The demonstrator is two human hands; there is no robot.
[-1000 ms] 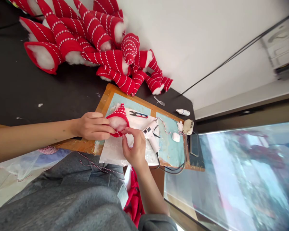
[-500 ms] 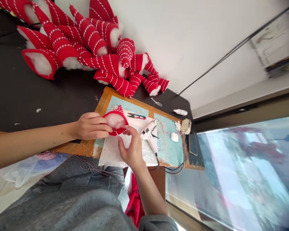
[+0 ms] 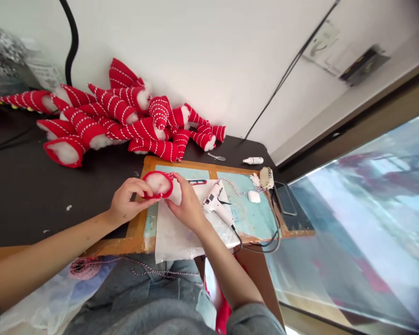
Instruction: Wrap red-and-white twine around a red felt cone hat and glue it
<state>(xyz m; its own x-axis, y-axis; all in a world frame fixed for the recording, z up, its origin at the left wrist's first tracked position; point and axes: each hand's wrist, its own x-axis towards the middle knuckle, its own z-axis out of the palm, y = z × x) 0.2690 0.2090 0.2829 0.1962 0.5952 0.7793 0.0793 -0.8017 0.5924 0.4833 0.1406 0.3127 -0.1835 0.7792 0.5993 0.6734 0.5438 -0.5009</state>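
Between my two hands is a red felt cone hat (image 3: 158,184) with white stuffing, its round opening turned up toward me. My left hand (image 3: 130,197) grips the rim on the left, thumb below and fingers bent over the edge. On the right side, my right hand (image 3: 186,201) pinches the rim between thumb and fingers. The cone's tip is hidden beneath it. Just right of my right hand, a white hot glue gun (image 3: 218,204) lies on a white sheet (image 3: 174,237). Thread snips (image 3: 198,182) lie behind my right hand, partly covered.
A heap of stuffed red cones with twisted cord (image 3: 115,116) fills the back left by the wall. A small white bottle (image 3: 253,160), a clear plastic spoon (image 3: 217,157), a power strip (image 3: 266,177) and a phone-like slab (image 3: 285,199) lie right. Striped cord (image 3: 85,267) hangs near my lap.
My right hand has moved from touching the rim with a fingertip to gripping the cone's right side. The cone's opening now faces more upward. The camera view has shifted.
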